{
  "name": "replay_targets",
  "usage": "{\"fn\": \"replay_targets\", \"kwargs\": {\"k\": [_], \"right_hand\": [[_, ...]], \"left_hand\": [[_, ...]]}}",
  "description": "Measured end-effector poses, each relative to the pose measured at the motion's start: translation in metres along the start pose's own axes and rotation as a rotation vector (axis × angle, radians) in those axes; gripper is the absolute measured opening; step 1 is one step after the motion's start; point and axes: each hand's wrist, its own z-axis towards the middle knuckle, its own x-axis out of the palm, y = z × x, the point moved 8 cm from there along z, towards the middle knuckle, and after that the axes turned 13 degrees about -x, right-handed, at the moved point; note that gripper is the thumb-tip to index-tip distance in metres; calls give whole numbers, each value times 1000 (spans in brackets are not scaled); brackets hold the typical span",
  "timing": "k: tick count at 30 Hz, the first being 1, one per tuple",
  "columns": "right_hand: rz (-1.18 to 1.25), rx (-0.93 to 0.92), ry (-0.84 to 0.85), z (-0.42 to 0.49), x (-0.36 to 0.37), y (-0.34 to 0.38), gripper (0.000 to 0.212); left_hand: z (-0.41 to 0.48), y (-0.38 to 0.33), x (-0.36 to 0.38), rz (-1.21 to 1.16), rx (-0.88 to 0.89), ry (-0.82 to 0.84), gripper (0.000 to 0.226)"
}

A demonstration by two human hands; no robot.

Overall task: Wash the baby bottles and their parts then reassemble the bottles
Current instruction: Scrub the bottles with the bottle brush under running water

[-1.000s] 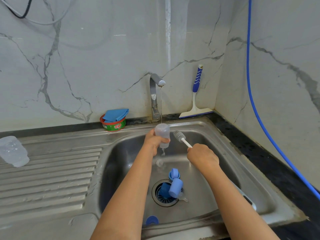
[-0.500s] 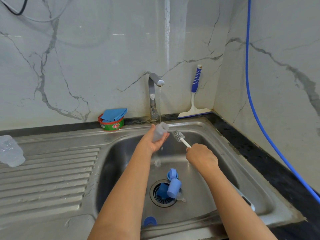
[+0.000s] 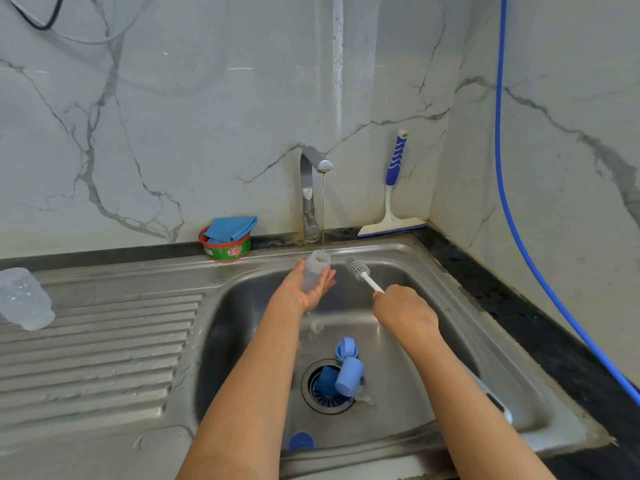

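Holding 1 bottle, left hand; 1 brush, right hand

Domestic kitchen. Evidence: stainless steel sink with ribbed drainboard, set in a dark stone bench; running tap; marble-pattern wall tiles; dish-paste tub under a blue cloth; squeegee in the corner; blue bottle parts in the basin.

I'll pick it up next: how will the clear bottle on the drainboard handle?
The clear bottle is beaded with droplets, so probably slippery. It looks like empty translucent plastic, so likely light, not brittle. Round-bodied on the ribbed drainboard, it could tip or roll if nudged.
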Motion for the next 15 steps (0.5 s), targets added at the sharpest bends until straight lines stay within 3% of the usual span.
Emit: {"fn": "replay_targets", "kwargs": {"k": [6,15], "right_hand": [[13,-59,-125,-3,-11,12,46],[-54,-122,-55,-8,-3,28,42]], "left_hand": [[-1,1,2,43,43,-30,72],[-8,-5,-6,165,156,-121,67]]}}
